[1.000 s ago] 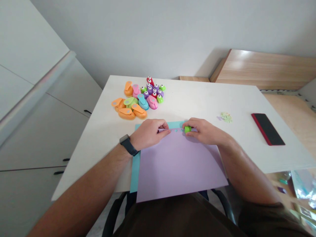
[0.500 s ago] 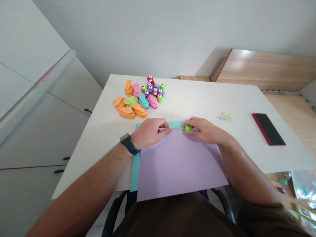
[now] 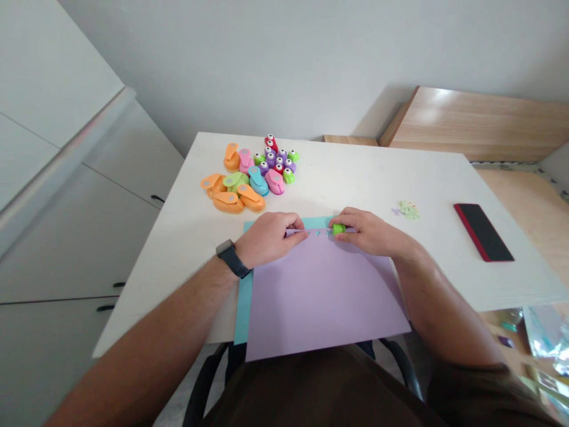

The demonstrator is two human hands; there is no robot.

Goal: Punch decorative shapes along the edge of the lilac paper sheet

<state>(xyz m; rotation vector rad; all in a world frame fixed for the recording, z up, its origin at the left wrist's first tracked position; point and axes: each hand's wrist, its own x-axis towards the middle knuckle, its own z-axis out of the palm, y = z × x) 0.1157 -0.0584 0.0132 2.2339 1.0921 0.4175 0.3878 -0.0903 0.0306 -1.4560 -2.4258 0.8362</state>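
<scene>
A purple sheet of paper point(image 3: 324, 296) lies over a light blue sheet point(image 3: 243, 311) at the table's front. Its far edge is pinched at the left by my left hand point(image 3: 278, 237), thumb on top. Fingers and thumb of my right hand point(image 3: 367, 234) are closed round a small green craft punch point(image 3: 338, 229) at the same edge. Small cut-out holes point(image 3: 318, 233) show blue just left of the punch. My right hand partly hides the punch and the paper's far right edge.
Several lever craft punches point(image 3: 229, 202) and small round punches point(image 3: 271, 159) stand grouped at the back left of the white table point(image 3: 355, 178). Small green paper cut-outs point(image 3: 409, 210) lie right of my hand. Farther right is a black and red flat case point(image 3: 483, 232).
The green punch has shifted very slightly along the paper's edge to the right, showing a little more of the hole beside it. My left hand stays in place.
</scene>
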